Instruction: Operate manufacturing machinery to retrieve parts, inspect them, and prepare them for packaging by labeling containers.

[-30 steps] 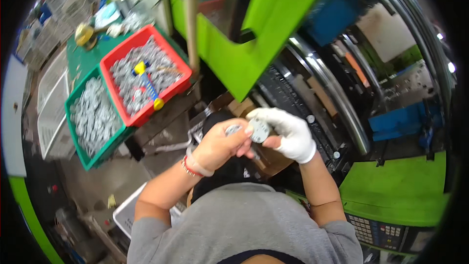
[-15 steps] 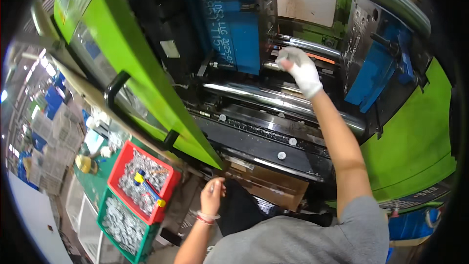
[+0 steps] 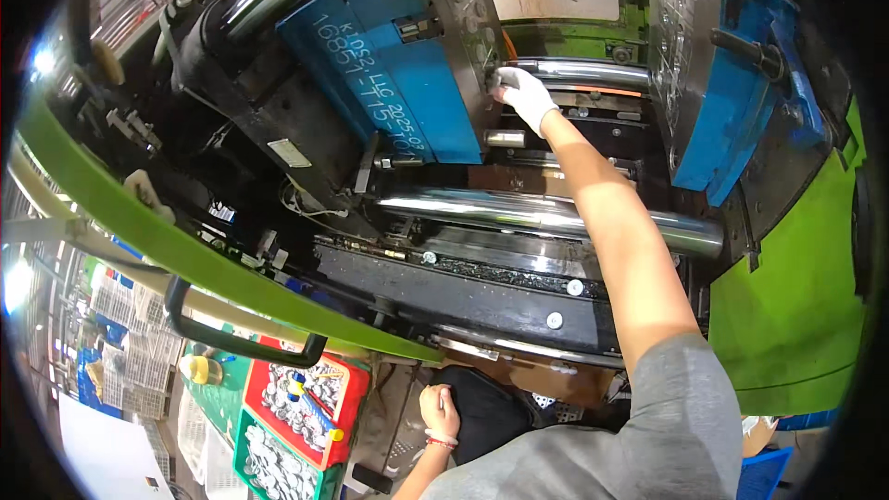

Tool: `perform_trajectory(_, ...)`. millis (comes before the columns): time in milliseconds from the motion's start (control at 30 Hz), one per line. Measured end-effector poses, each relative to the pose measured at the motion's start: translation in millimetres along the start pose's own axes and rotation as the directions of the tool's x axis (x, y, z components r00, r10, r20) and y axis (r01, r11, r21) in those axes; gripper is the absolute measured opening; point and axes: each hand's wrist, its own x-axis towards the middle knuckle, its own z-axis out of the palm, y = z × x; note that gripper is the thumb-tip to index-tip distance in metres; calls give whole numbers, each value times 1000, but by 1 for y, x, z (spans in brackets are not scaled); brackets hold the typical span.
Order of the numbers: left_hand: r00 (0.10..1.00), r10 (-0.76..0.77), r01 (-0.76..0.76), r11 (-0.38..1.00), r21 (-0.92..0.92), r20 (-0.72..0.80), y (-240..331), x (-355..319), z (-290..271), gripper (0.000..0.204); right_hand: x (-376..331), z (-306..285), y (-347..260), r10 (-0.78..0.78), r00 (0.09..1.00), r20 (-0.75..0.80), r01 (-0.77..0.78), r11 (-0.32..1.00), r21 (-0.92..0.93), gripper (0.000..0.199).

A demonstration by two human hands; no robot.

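Observation:
My right hand (image 3: 523,95), in a white glove, reaches between two blue-sided mold halves. Its curled fingers are at the steel face of the left mold half (image 3: 474,42), which carries round recesses; a dark spot shows at the fingertips, too small to name. Opposite stands the right mold half (image 3: 681,56), apart from the hand. My left hand (image 3: 439,410), ungloved with bands at the wrist, rests low beside my dark-clothed leg (image 3: 486,407). Its fingers are curled in, and whatever they hold is hidden.
A polished bar (image 3: 482,210) crosses below my right forearm. The green machine door (image 3: 231,264) with a black handle (image 3: 222,338) stands at left. A red crate (image 3: 350,398) and a green crate (image 3: 324,481) hold small silvery pieces. Round bolt heads (image 3: 555,320) stud the ledge.
My right hand has moved left, from the gap between the mold halves to the left half's face. The whole view has shifted and tilted. The left hand stays low by the leg.

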Motion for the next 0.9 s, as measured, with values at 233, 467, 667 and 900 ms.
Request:
perform_trajectory(233, 1000, 13, -13, 1000, 0, 4, -1, 1, 1, 21, -5, -5, -11, 33, 997, 67, -37, 998, 60, 51)
perform_trajectory(467, 997, 77, -76, 996, 44, -19, -2, 1, 1, 21, -5, -2, -25, 41, 999, 30, -41, 999, -7, 47)
perform_trajectory(667, 998, 56, -56, 998, 22, 12, -3, 1, 2, 20, 4, 11, -4, -129, 983, -130, 78, 936, -344, 30)
perform_trajectory(900, 996, 92, -92, 994, 55, 0, -3, 1, 2, 19, 11, 20, 7, 29, 985, -170, -59, 983, -171, 28)
